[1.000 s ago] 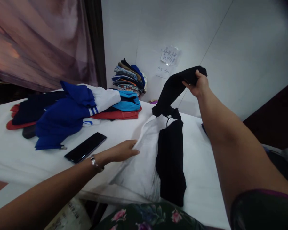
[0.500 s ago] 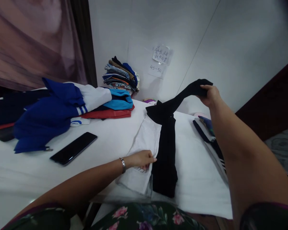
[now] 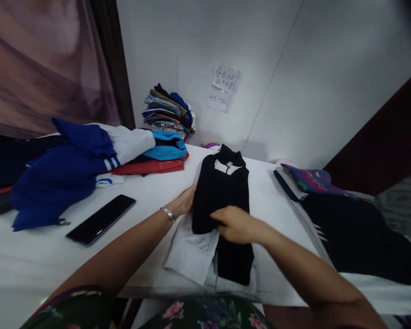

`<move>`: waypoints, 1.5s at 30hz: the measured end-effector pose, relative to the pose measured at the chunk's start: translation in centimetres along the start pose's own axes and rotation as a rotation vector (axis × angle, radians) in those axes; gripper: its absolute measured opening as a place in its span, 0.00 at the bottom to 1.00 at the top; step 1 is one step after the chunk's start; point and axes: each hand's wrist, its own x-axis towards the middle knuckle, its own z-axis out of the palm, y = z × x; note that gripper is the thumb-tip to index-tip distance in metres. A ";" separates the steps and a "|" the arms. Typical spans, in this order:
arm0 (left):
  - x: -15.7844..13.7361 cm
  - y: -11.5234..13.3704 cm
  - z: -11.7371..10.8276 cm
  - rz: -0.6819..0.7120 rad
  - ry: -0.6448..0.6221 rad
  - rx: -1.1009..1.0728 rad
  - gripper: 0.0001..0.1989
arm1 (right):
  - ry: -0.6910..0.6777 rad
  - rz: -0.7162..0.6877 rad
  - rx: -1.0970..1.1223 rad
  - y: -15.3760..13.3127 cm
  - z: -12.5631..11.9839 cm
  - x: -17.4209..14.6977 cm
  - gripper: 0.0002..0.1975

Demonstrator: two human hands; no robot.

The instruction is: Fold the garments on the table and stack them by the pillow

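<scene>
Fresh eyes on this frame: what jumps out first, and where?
First, the black-and-white garment at centre, with the left hand at its edge and the right hand over its front. Then the bright blue garment heaped at left, with a dark phone lying nearer on the white table.

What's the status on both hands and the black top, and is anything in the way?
Left hand at top's left edge, right hand over its front. Top: collar at far end. Phone left, apart from top.
</scene>
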 end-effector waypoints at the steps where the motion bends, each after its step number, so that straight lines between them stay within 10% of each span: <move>1: 0.4 0.1 0.0 -0.016 -0.016 0.006 0.23 | -0.005 0.026 -0.028 -0.6 2.2 0.6 0.15; 9: 1.1 -0.4 0.4 0.050 0.115 0.253 0.08 | -0.149 -0.206 0.207 -0.9 7.4 1.3 0.29; 13: 1.4 -0.8 0.9 0.162 0.131 0.285 0.10 | 0.218 -0.163 0.420 2.9 5.2 3.3 0.17; 18: 1.5 -1.8 0.8 0.178 0.171 0.324 0.11 | 0.660 0.346 0.205 10.8 0.9 8.6 0.18; 29: 1.6 -2.9 -0.4 0.324 0.215 0.413 0.16 | 0.393 0.871 0.114 19.4 3.1 11.2 0.16; 45: 2.8 -5.2 -1.0 0.569 0.125 0.587 0.25 | 0.439 0.812 0.039 19.9 -1.2 22.3 0.30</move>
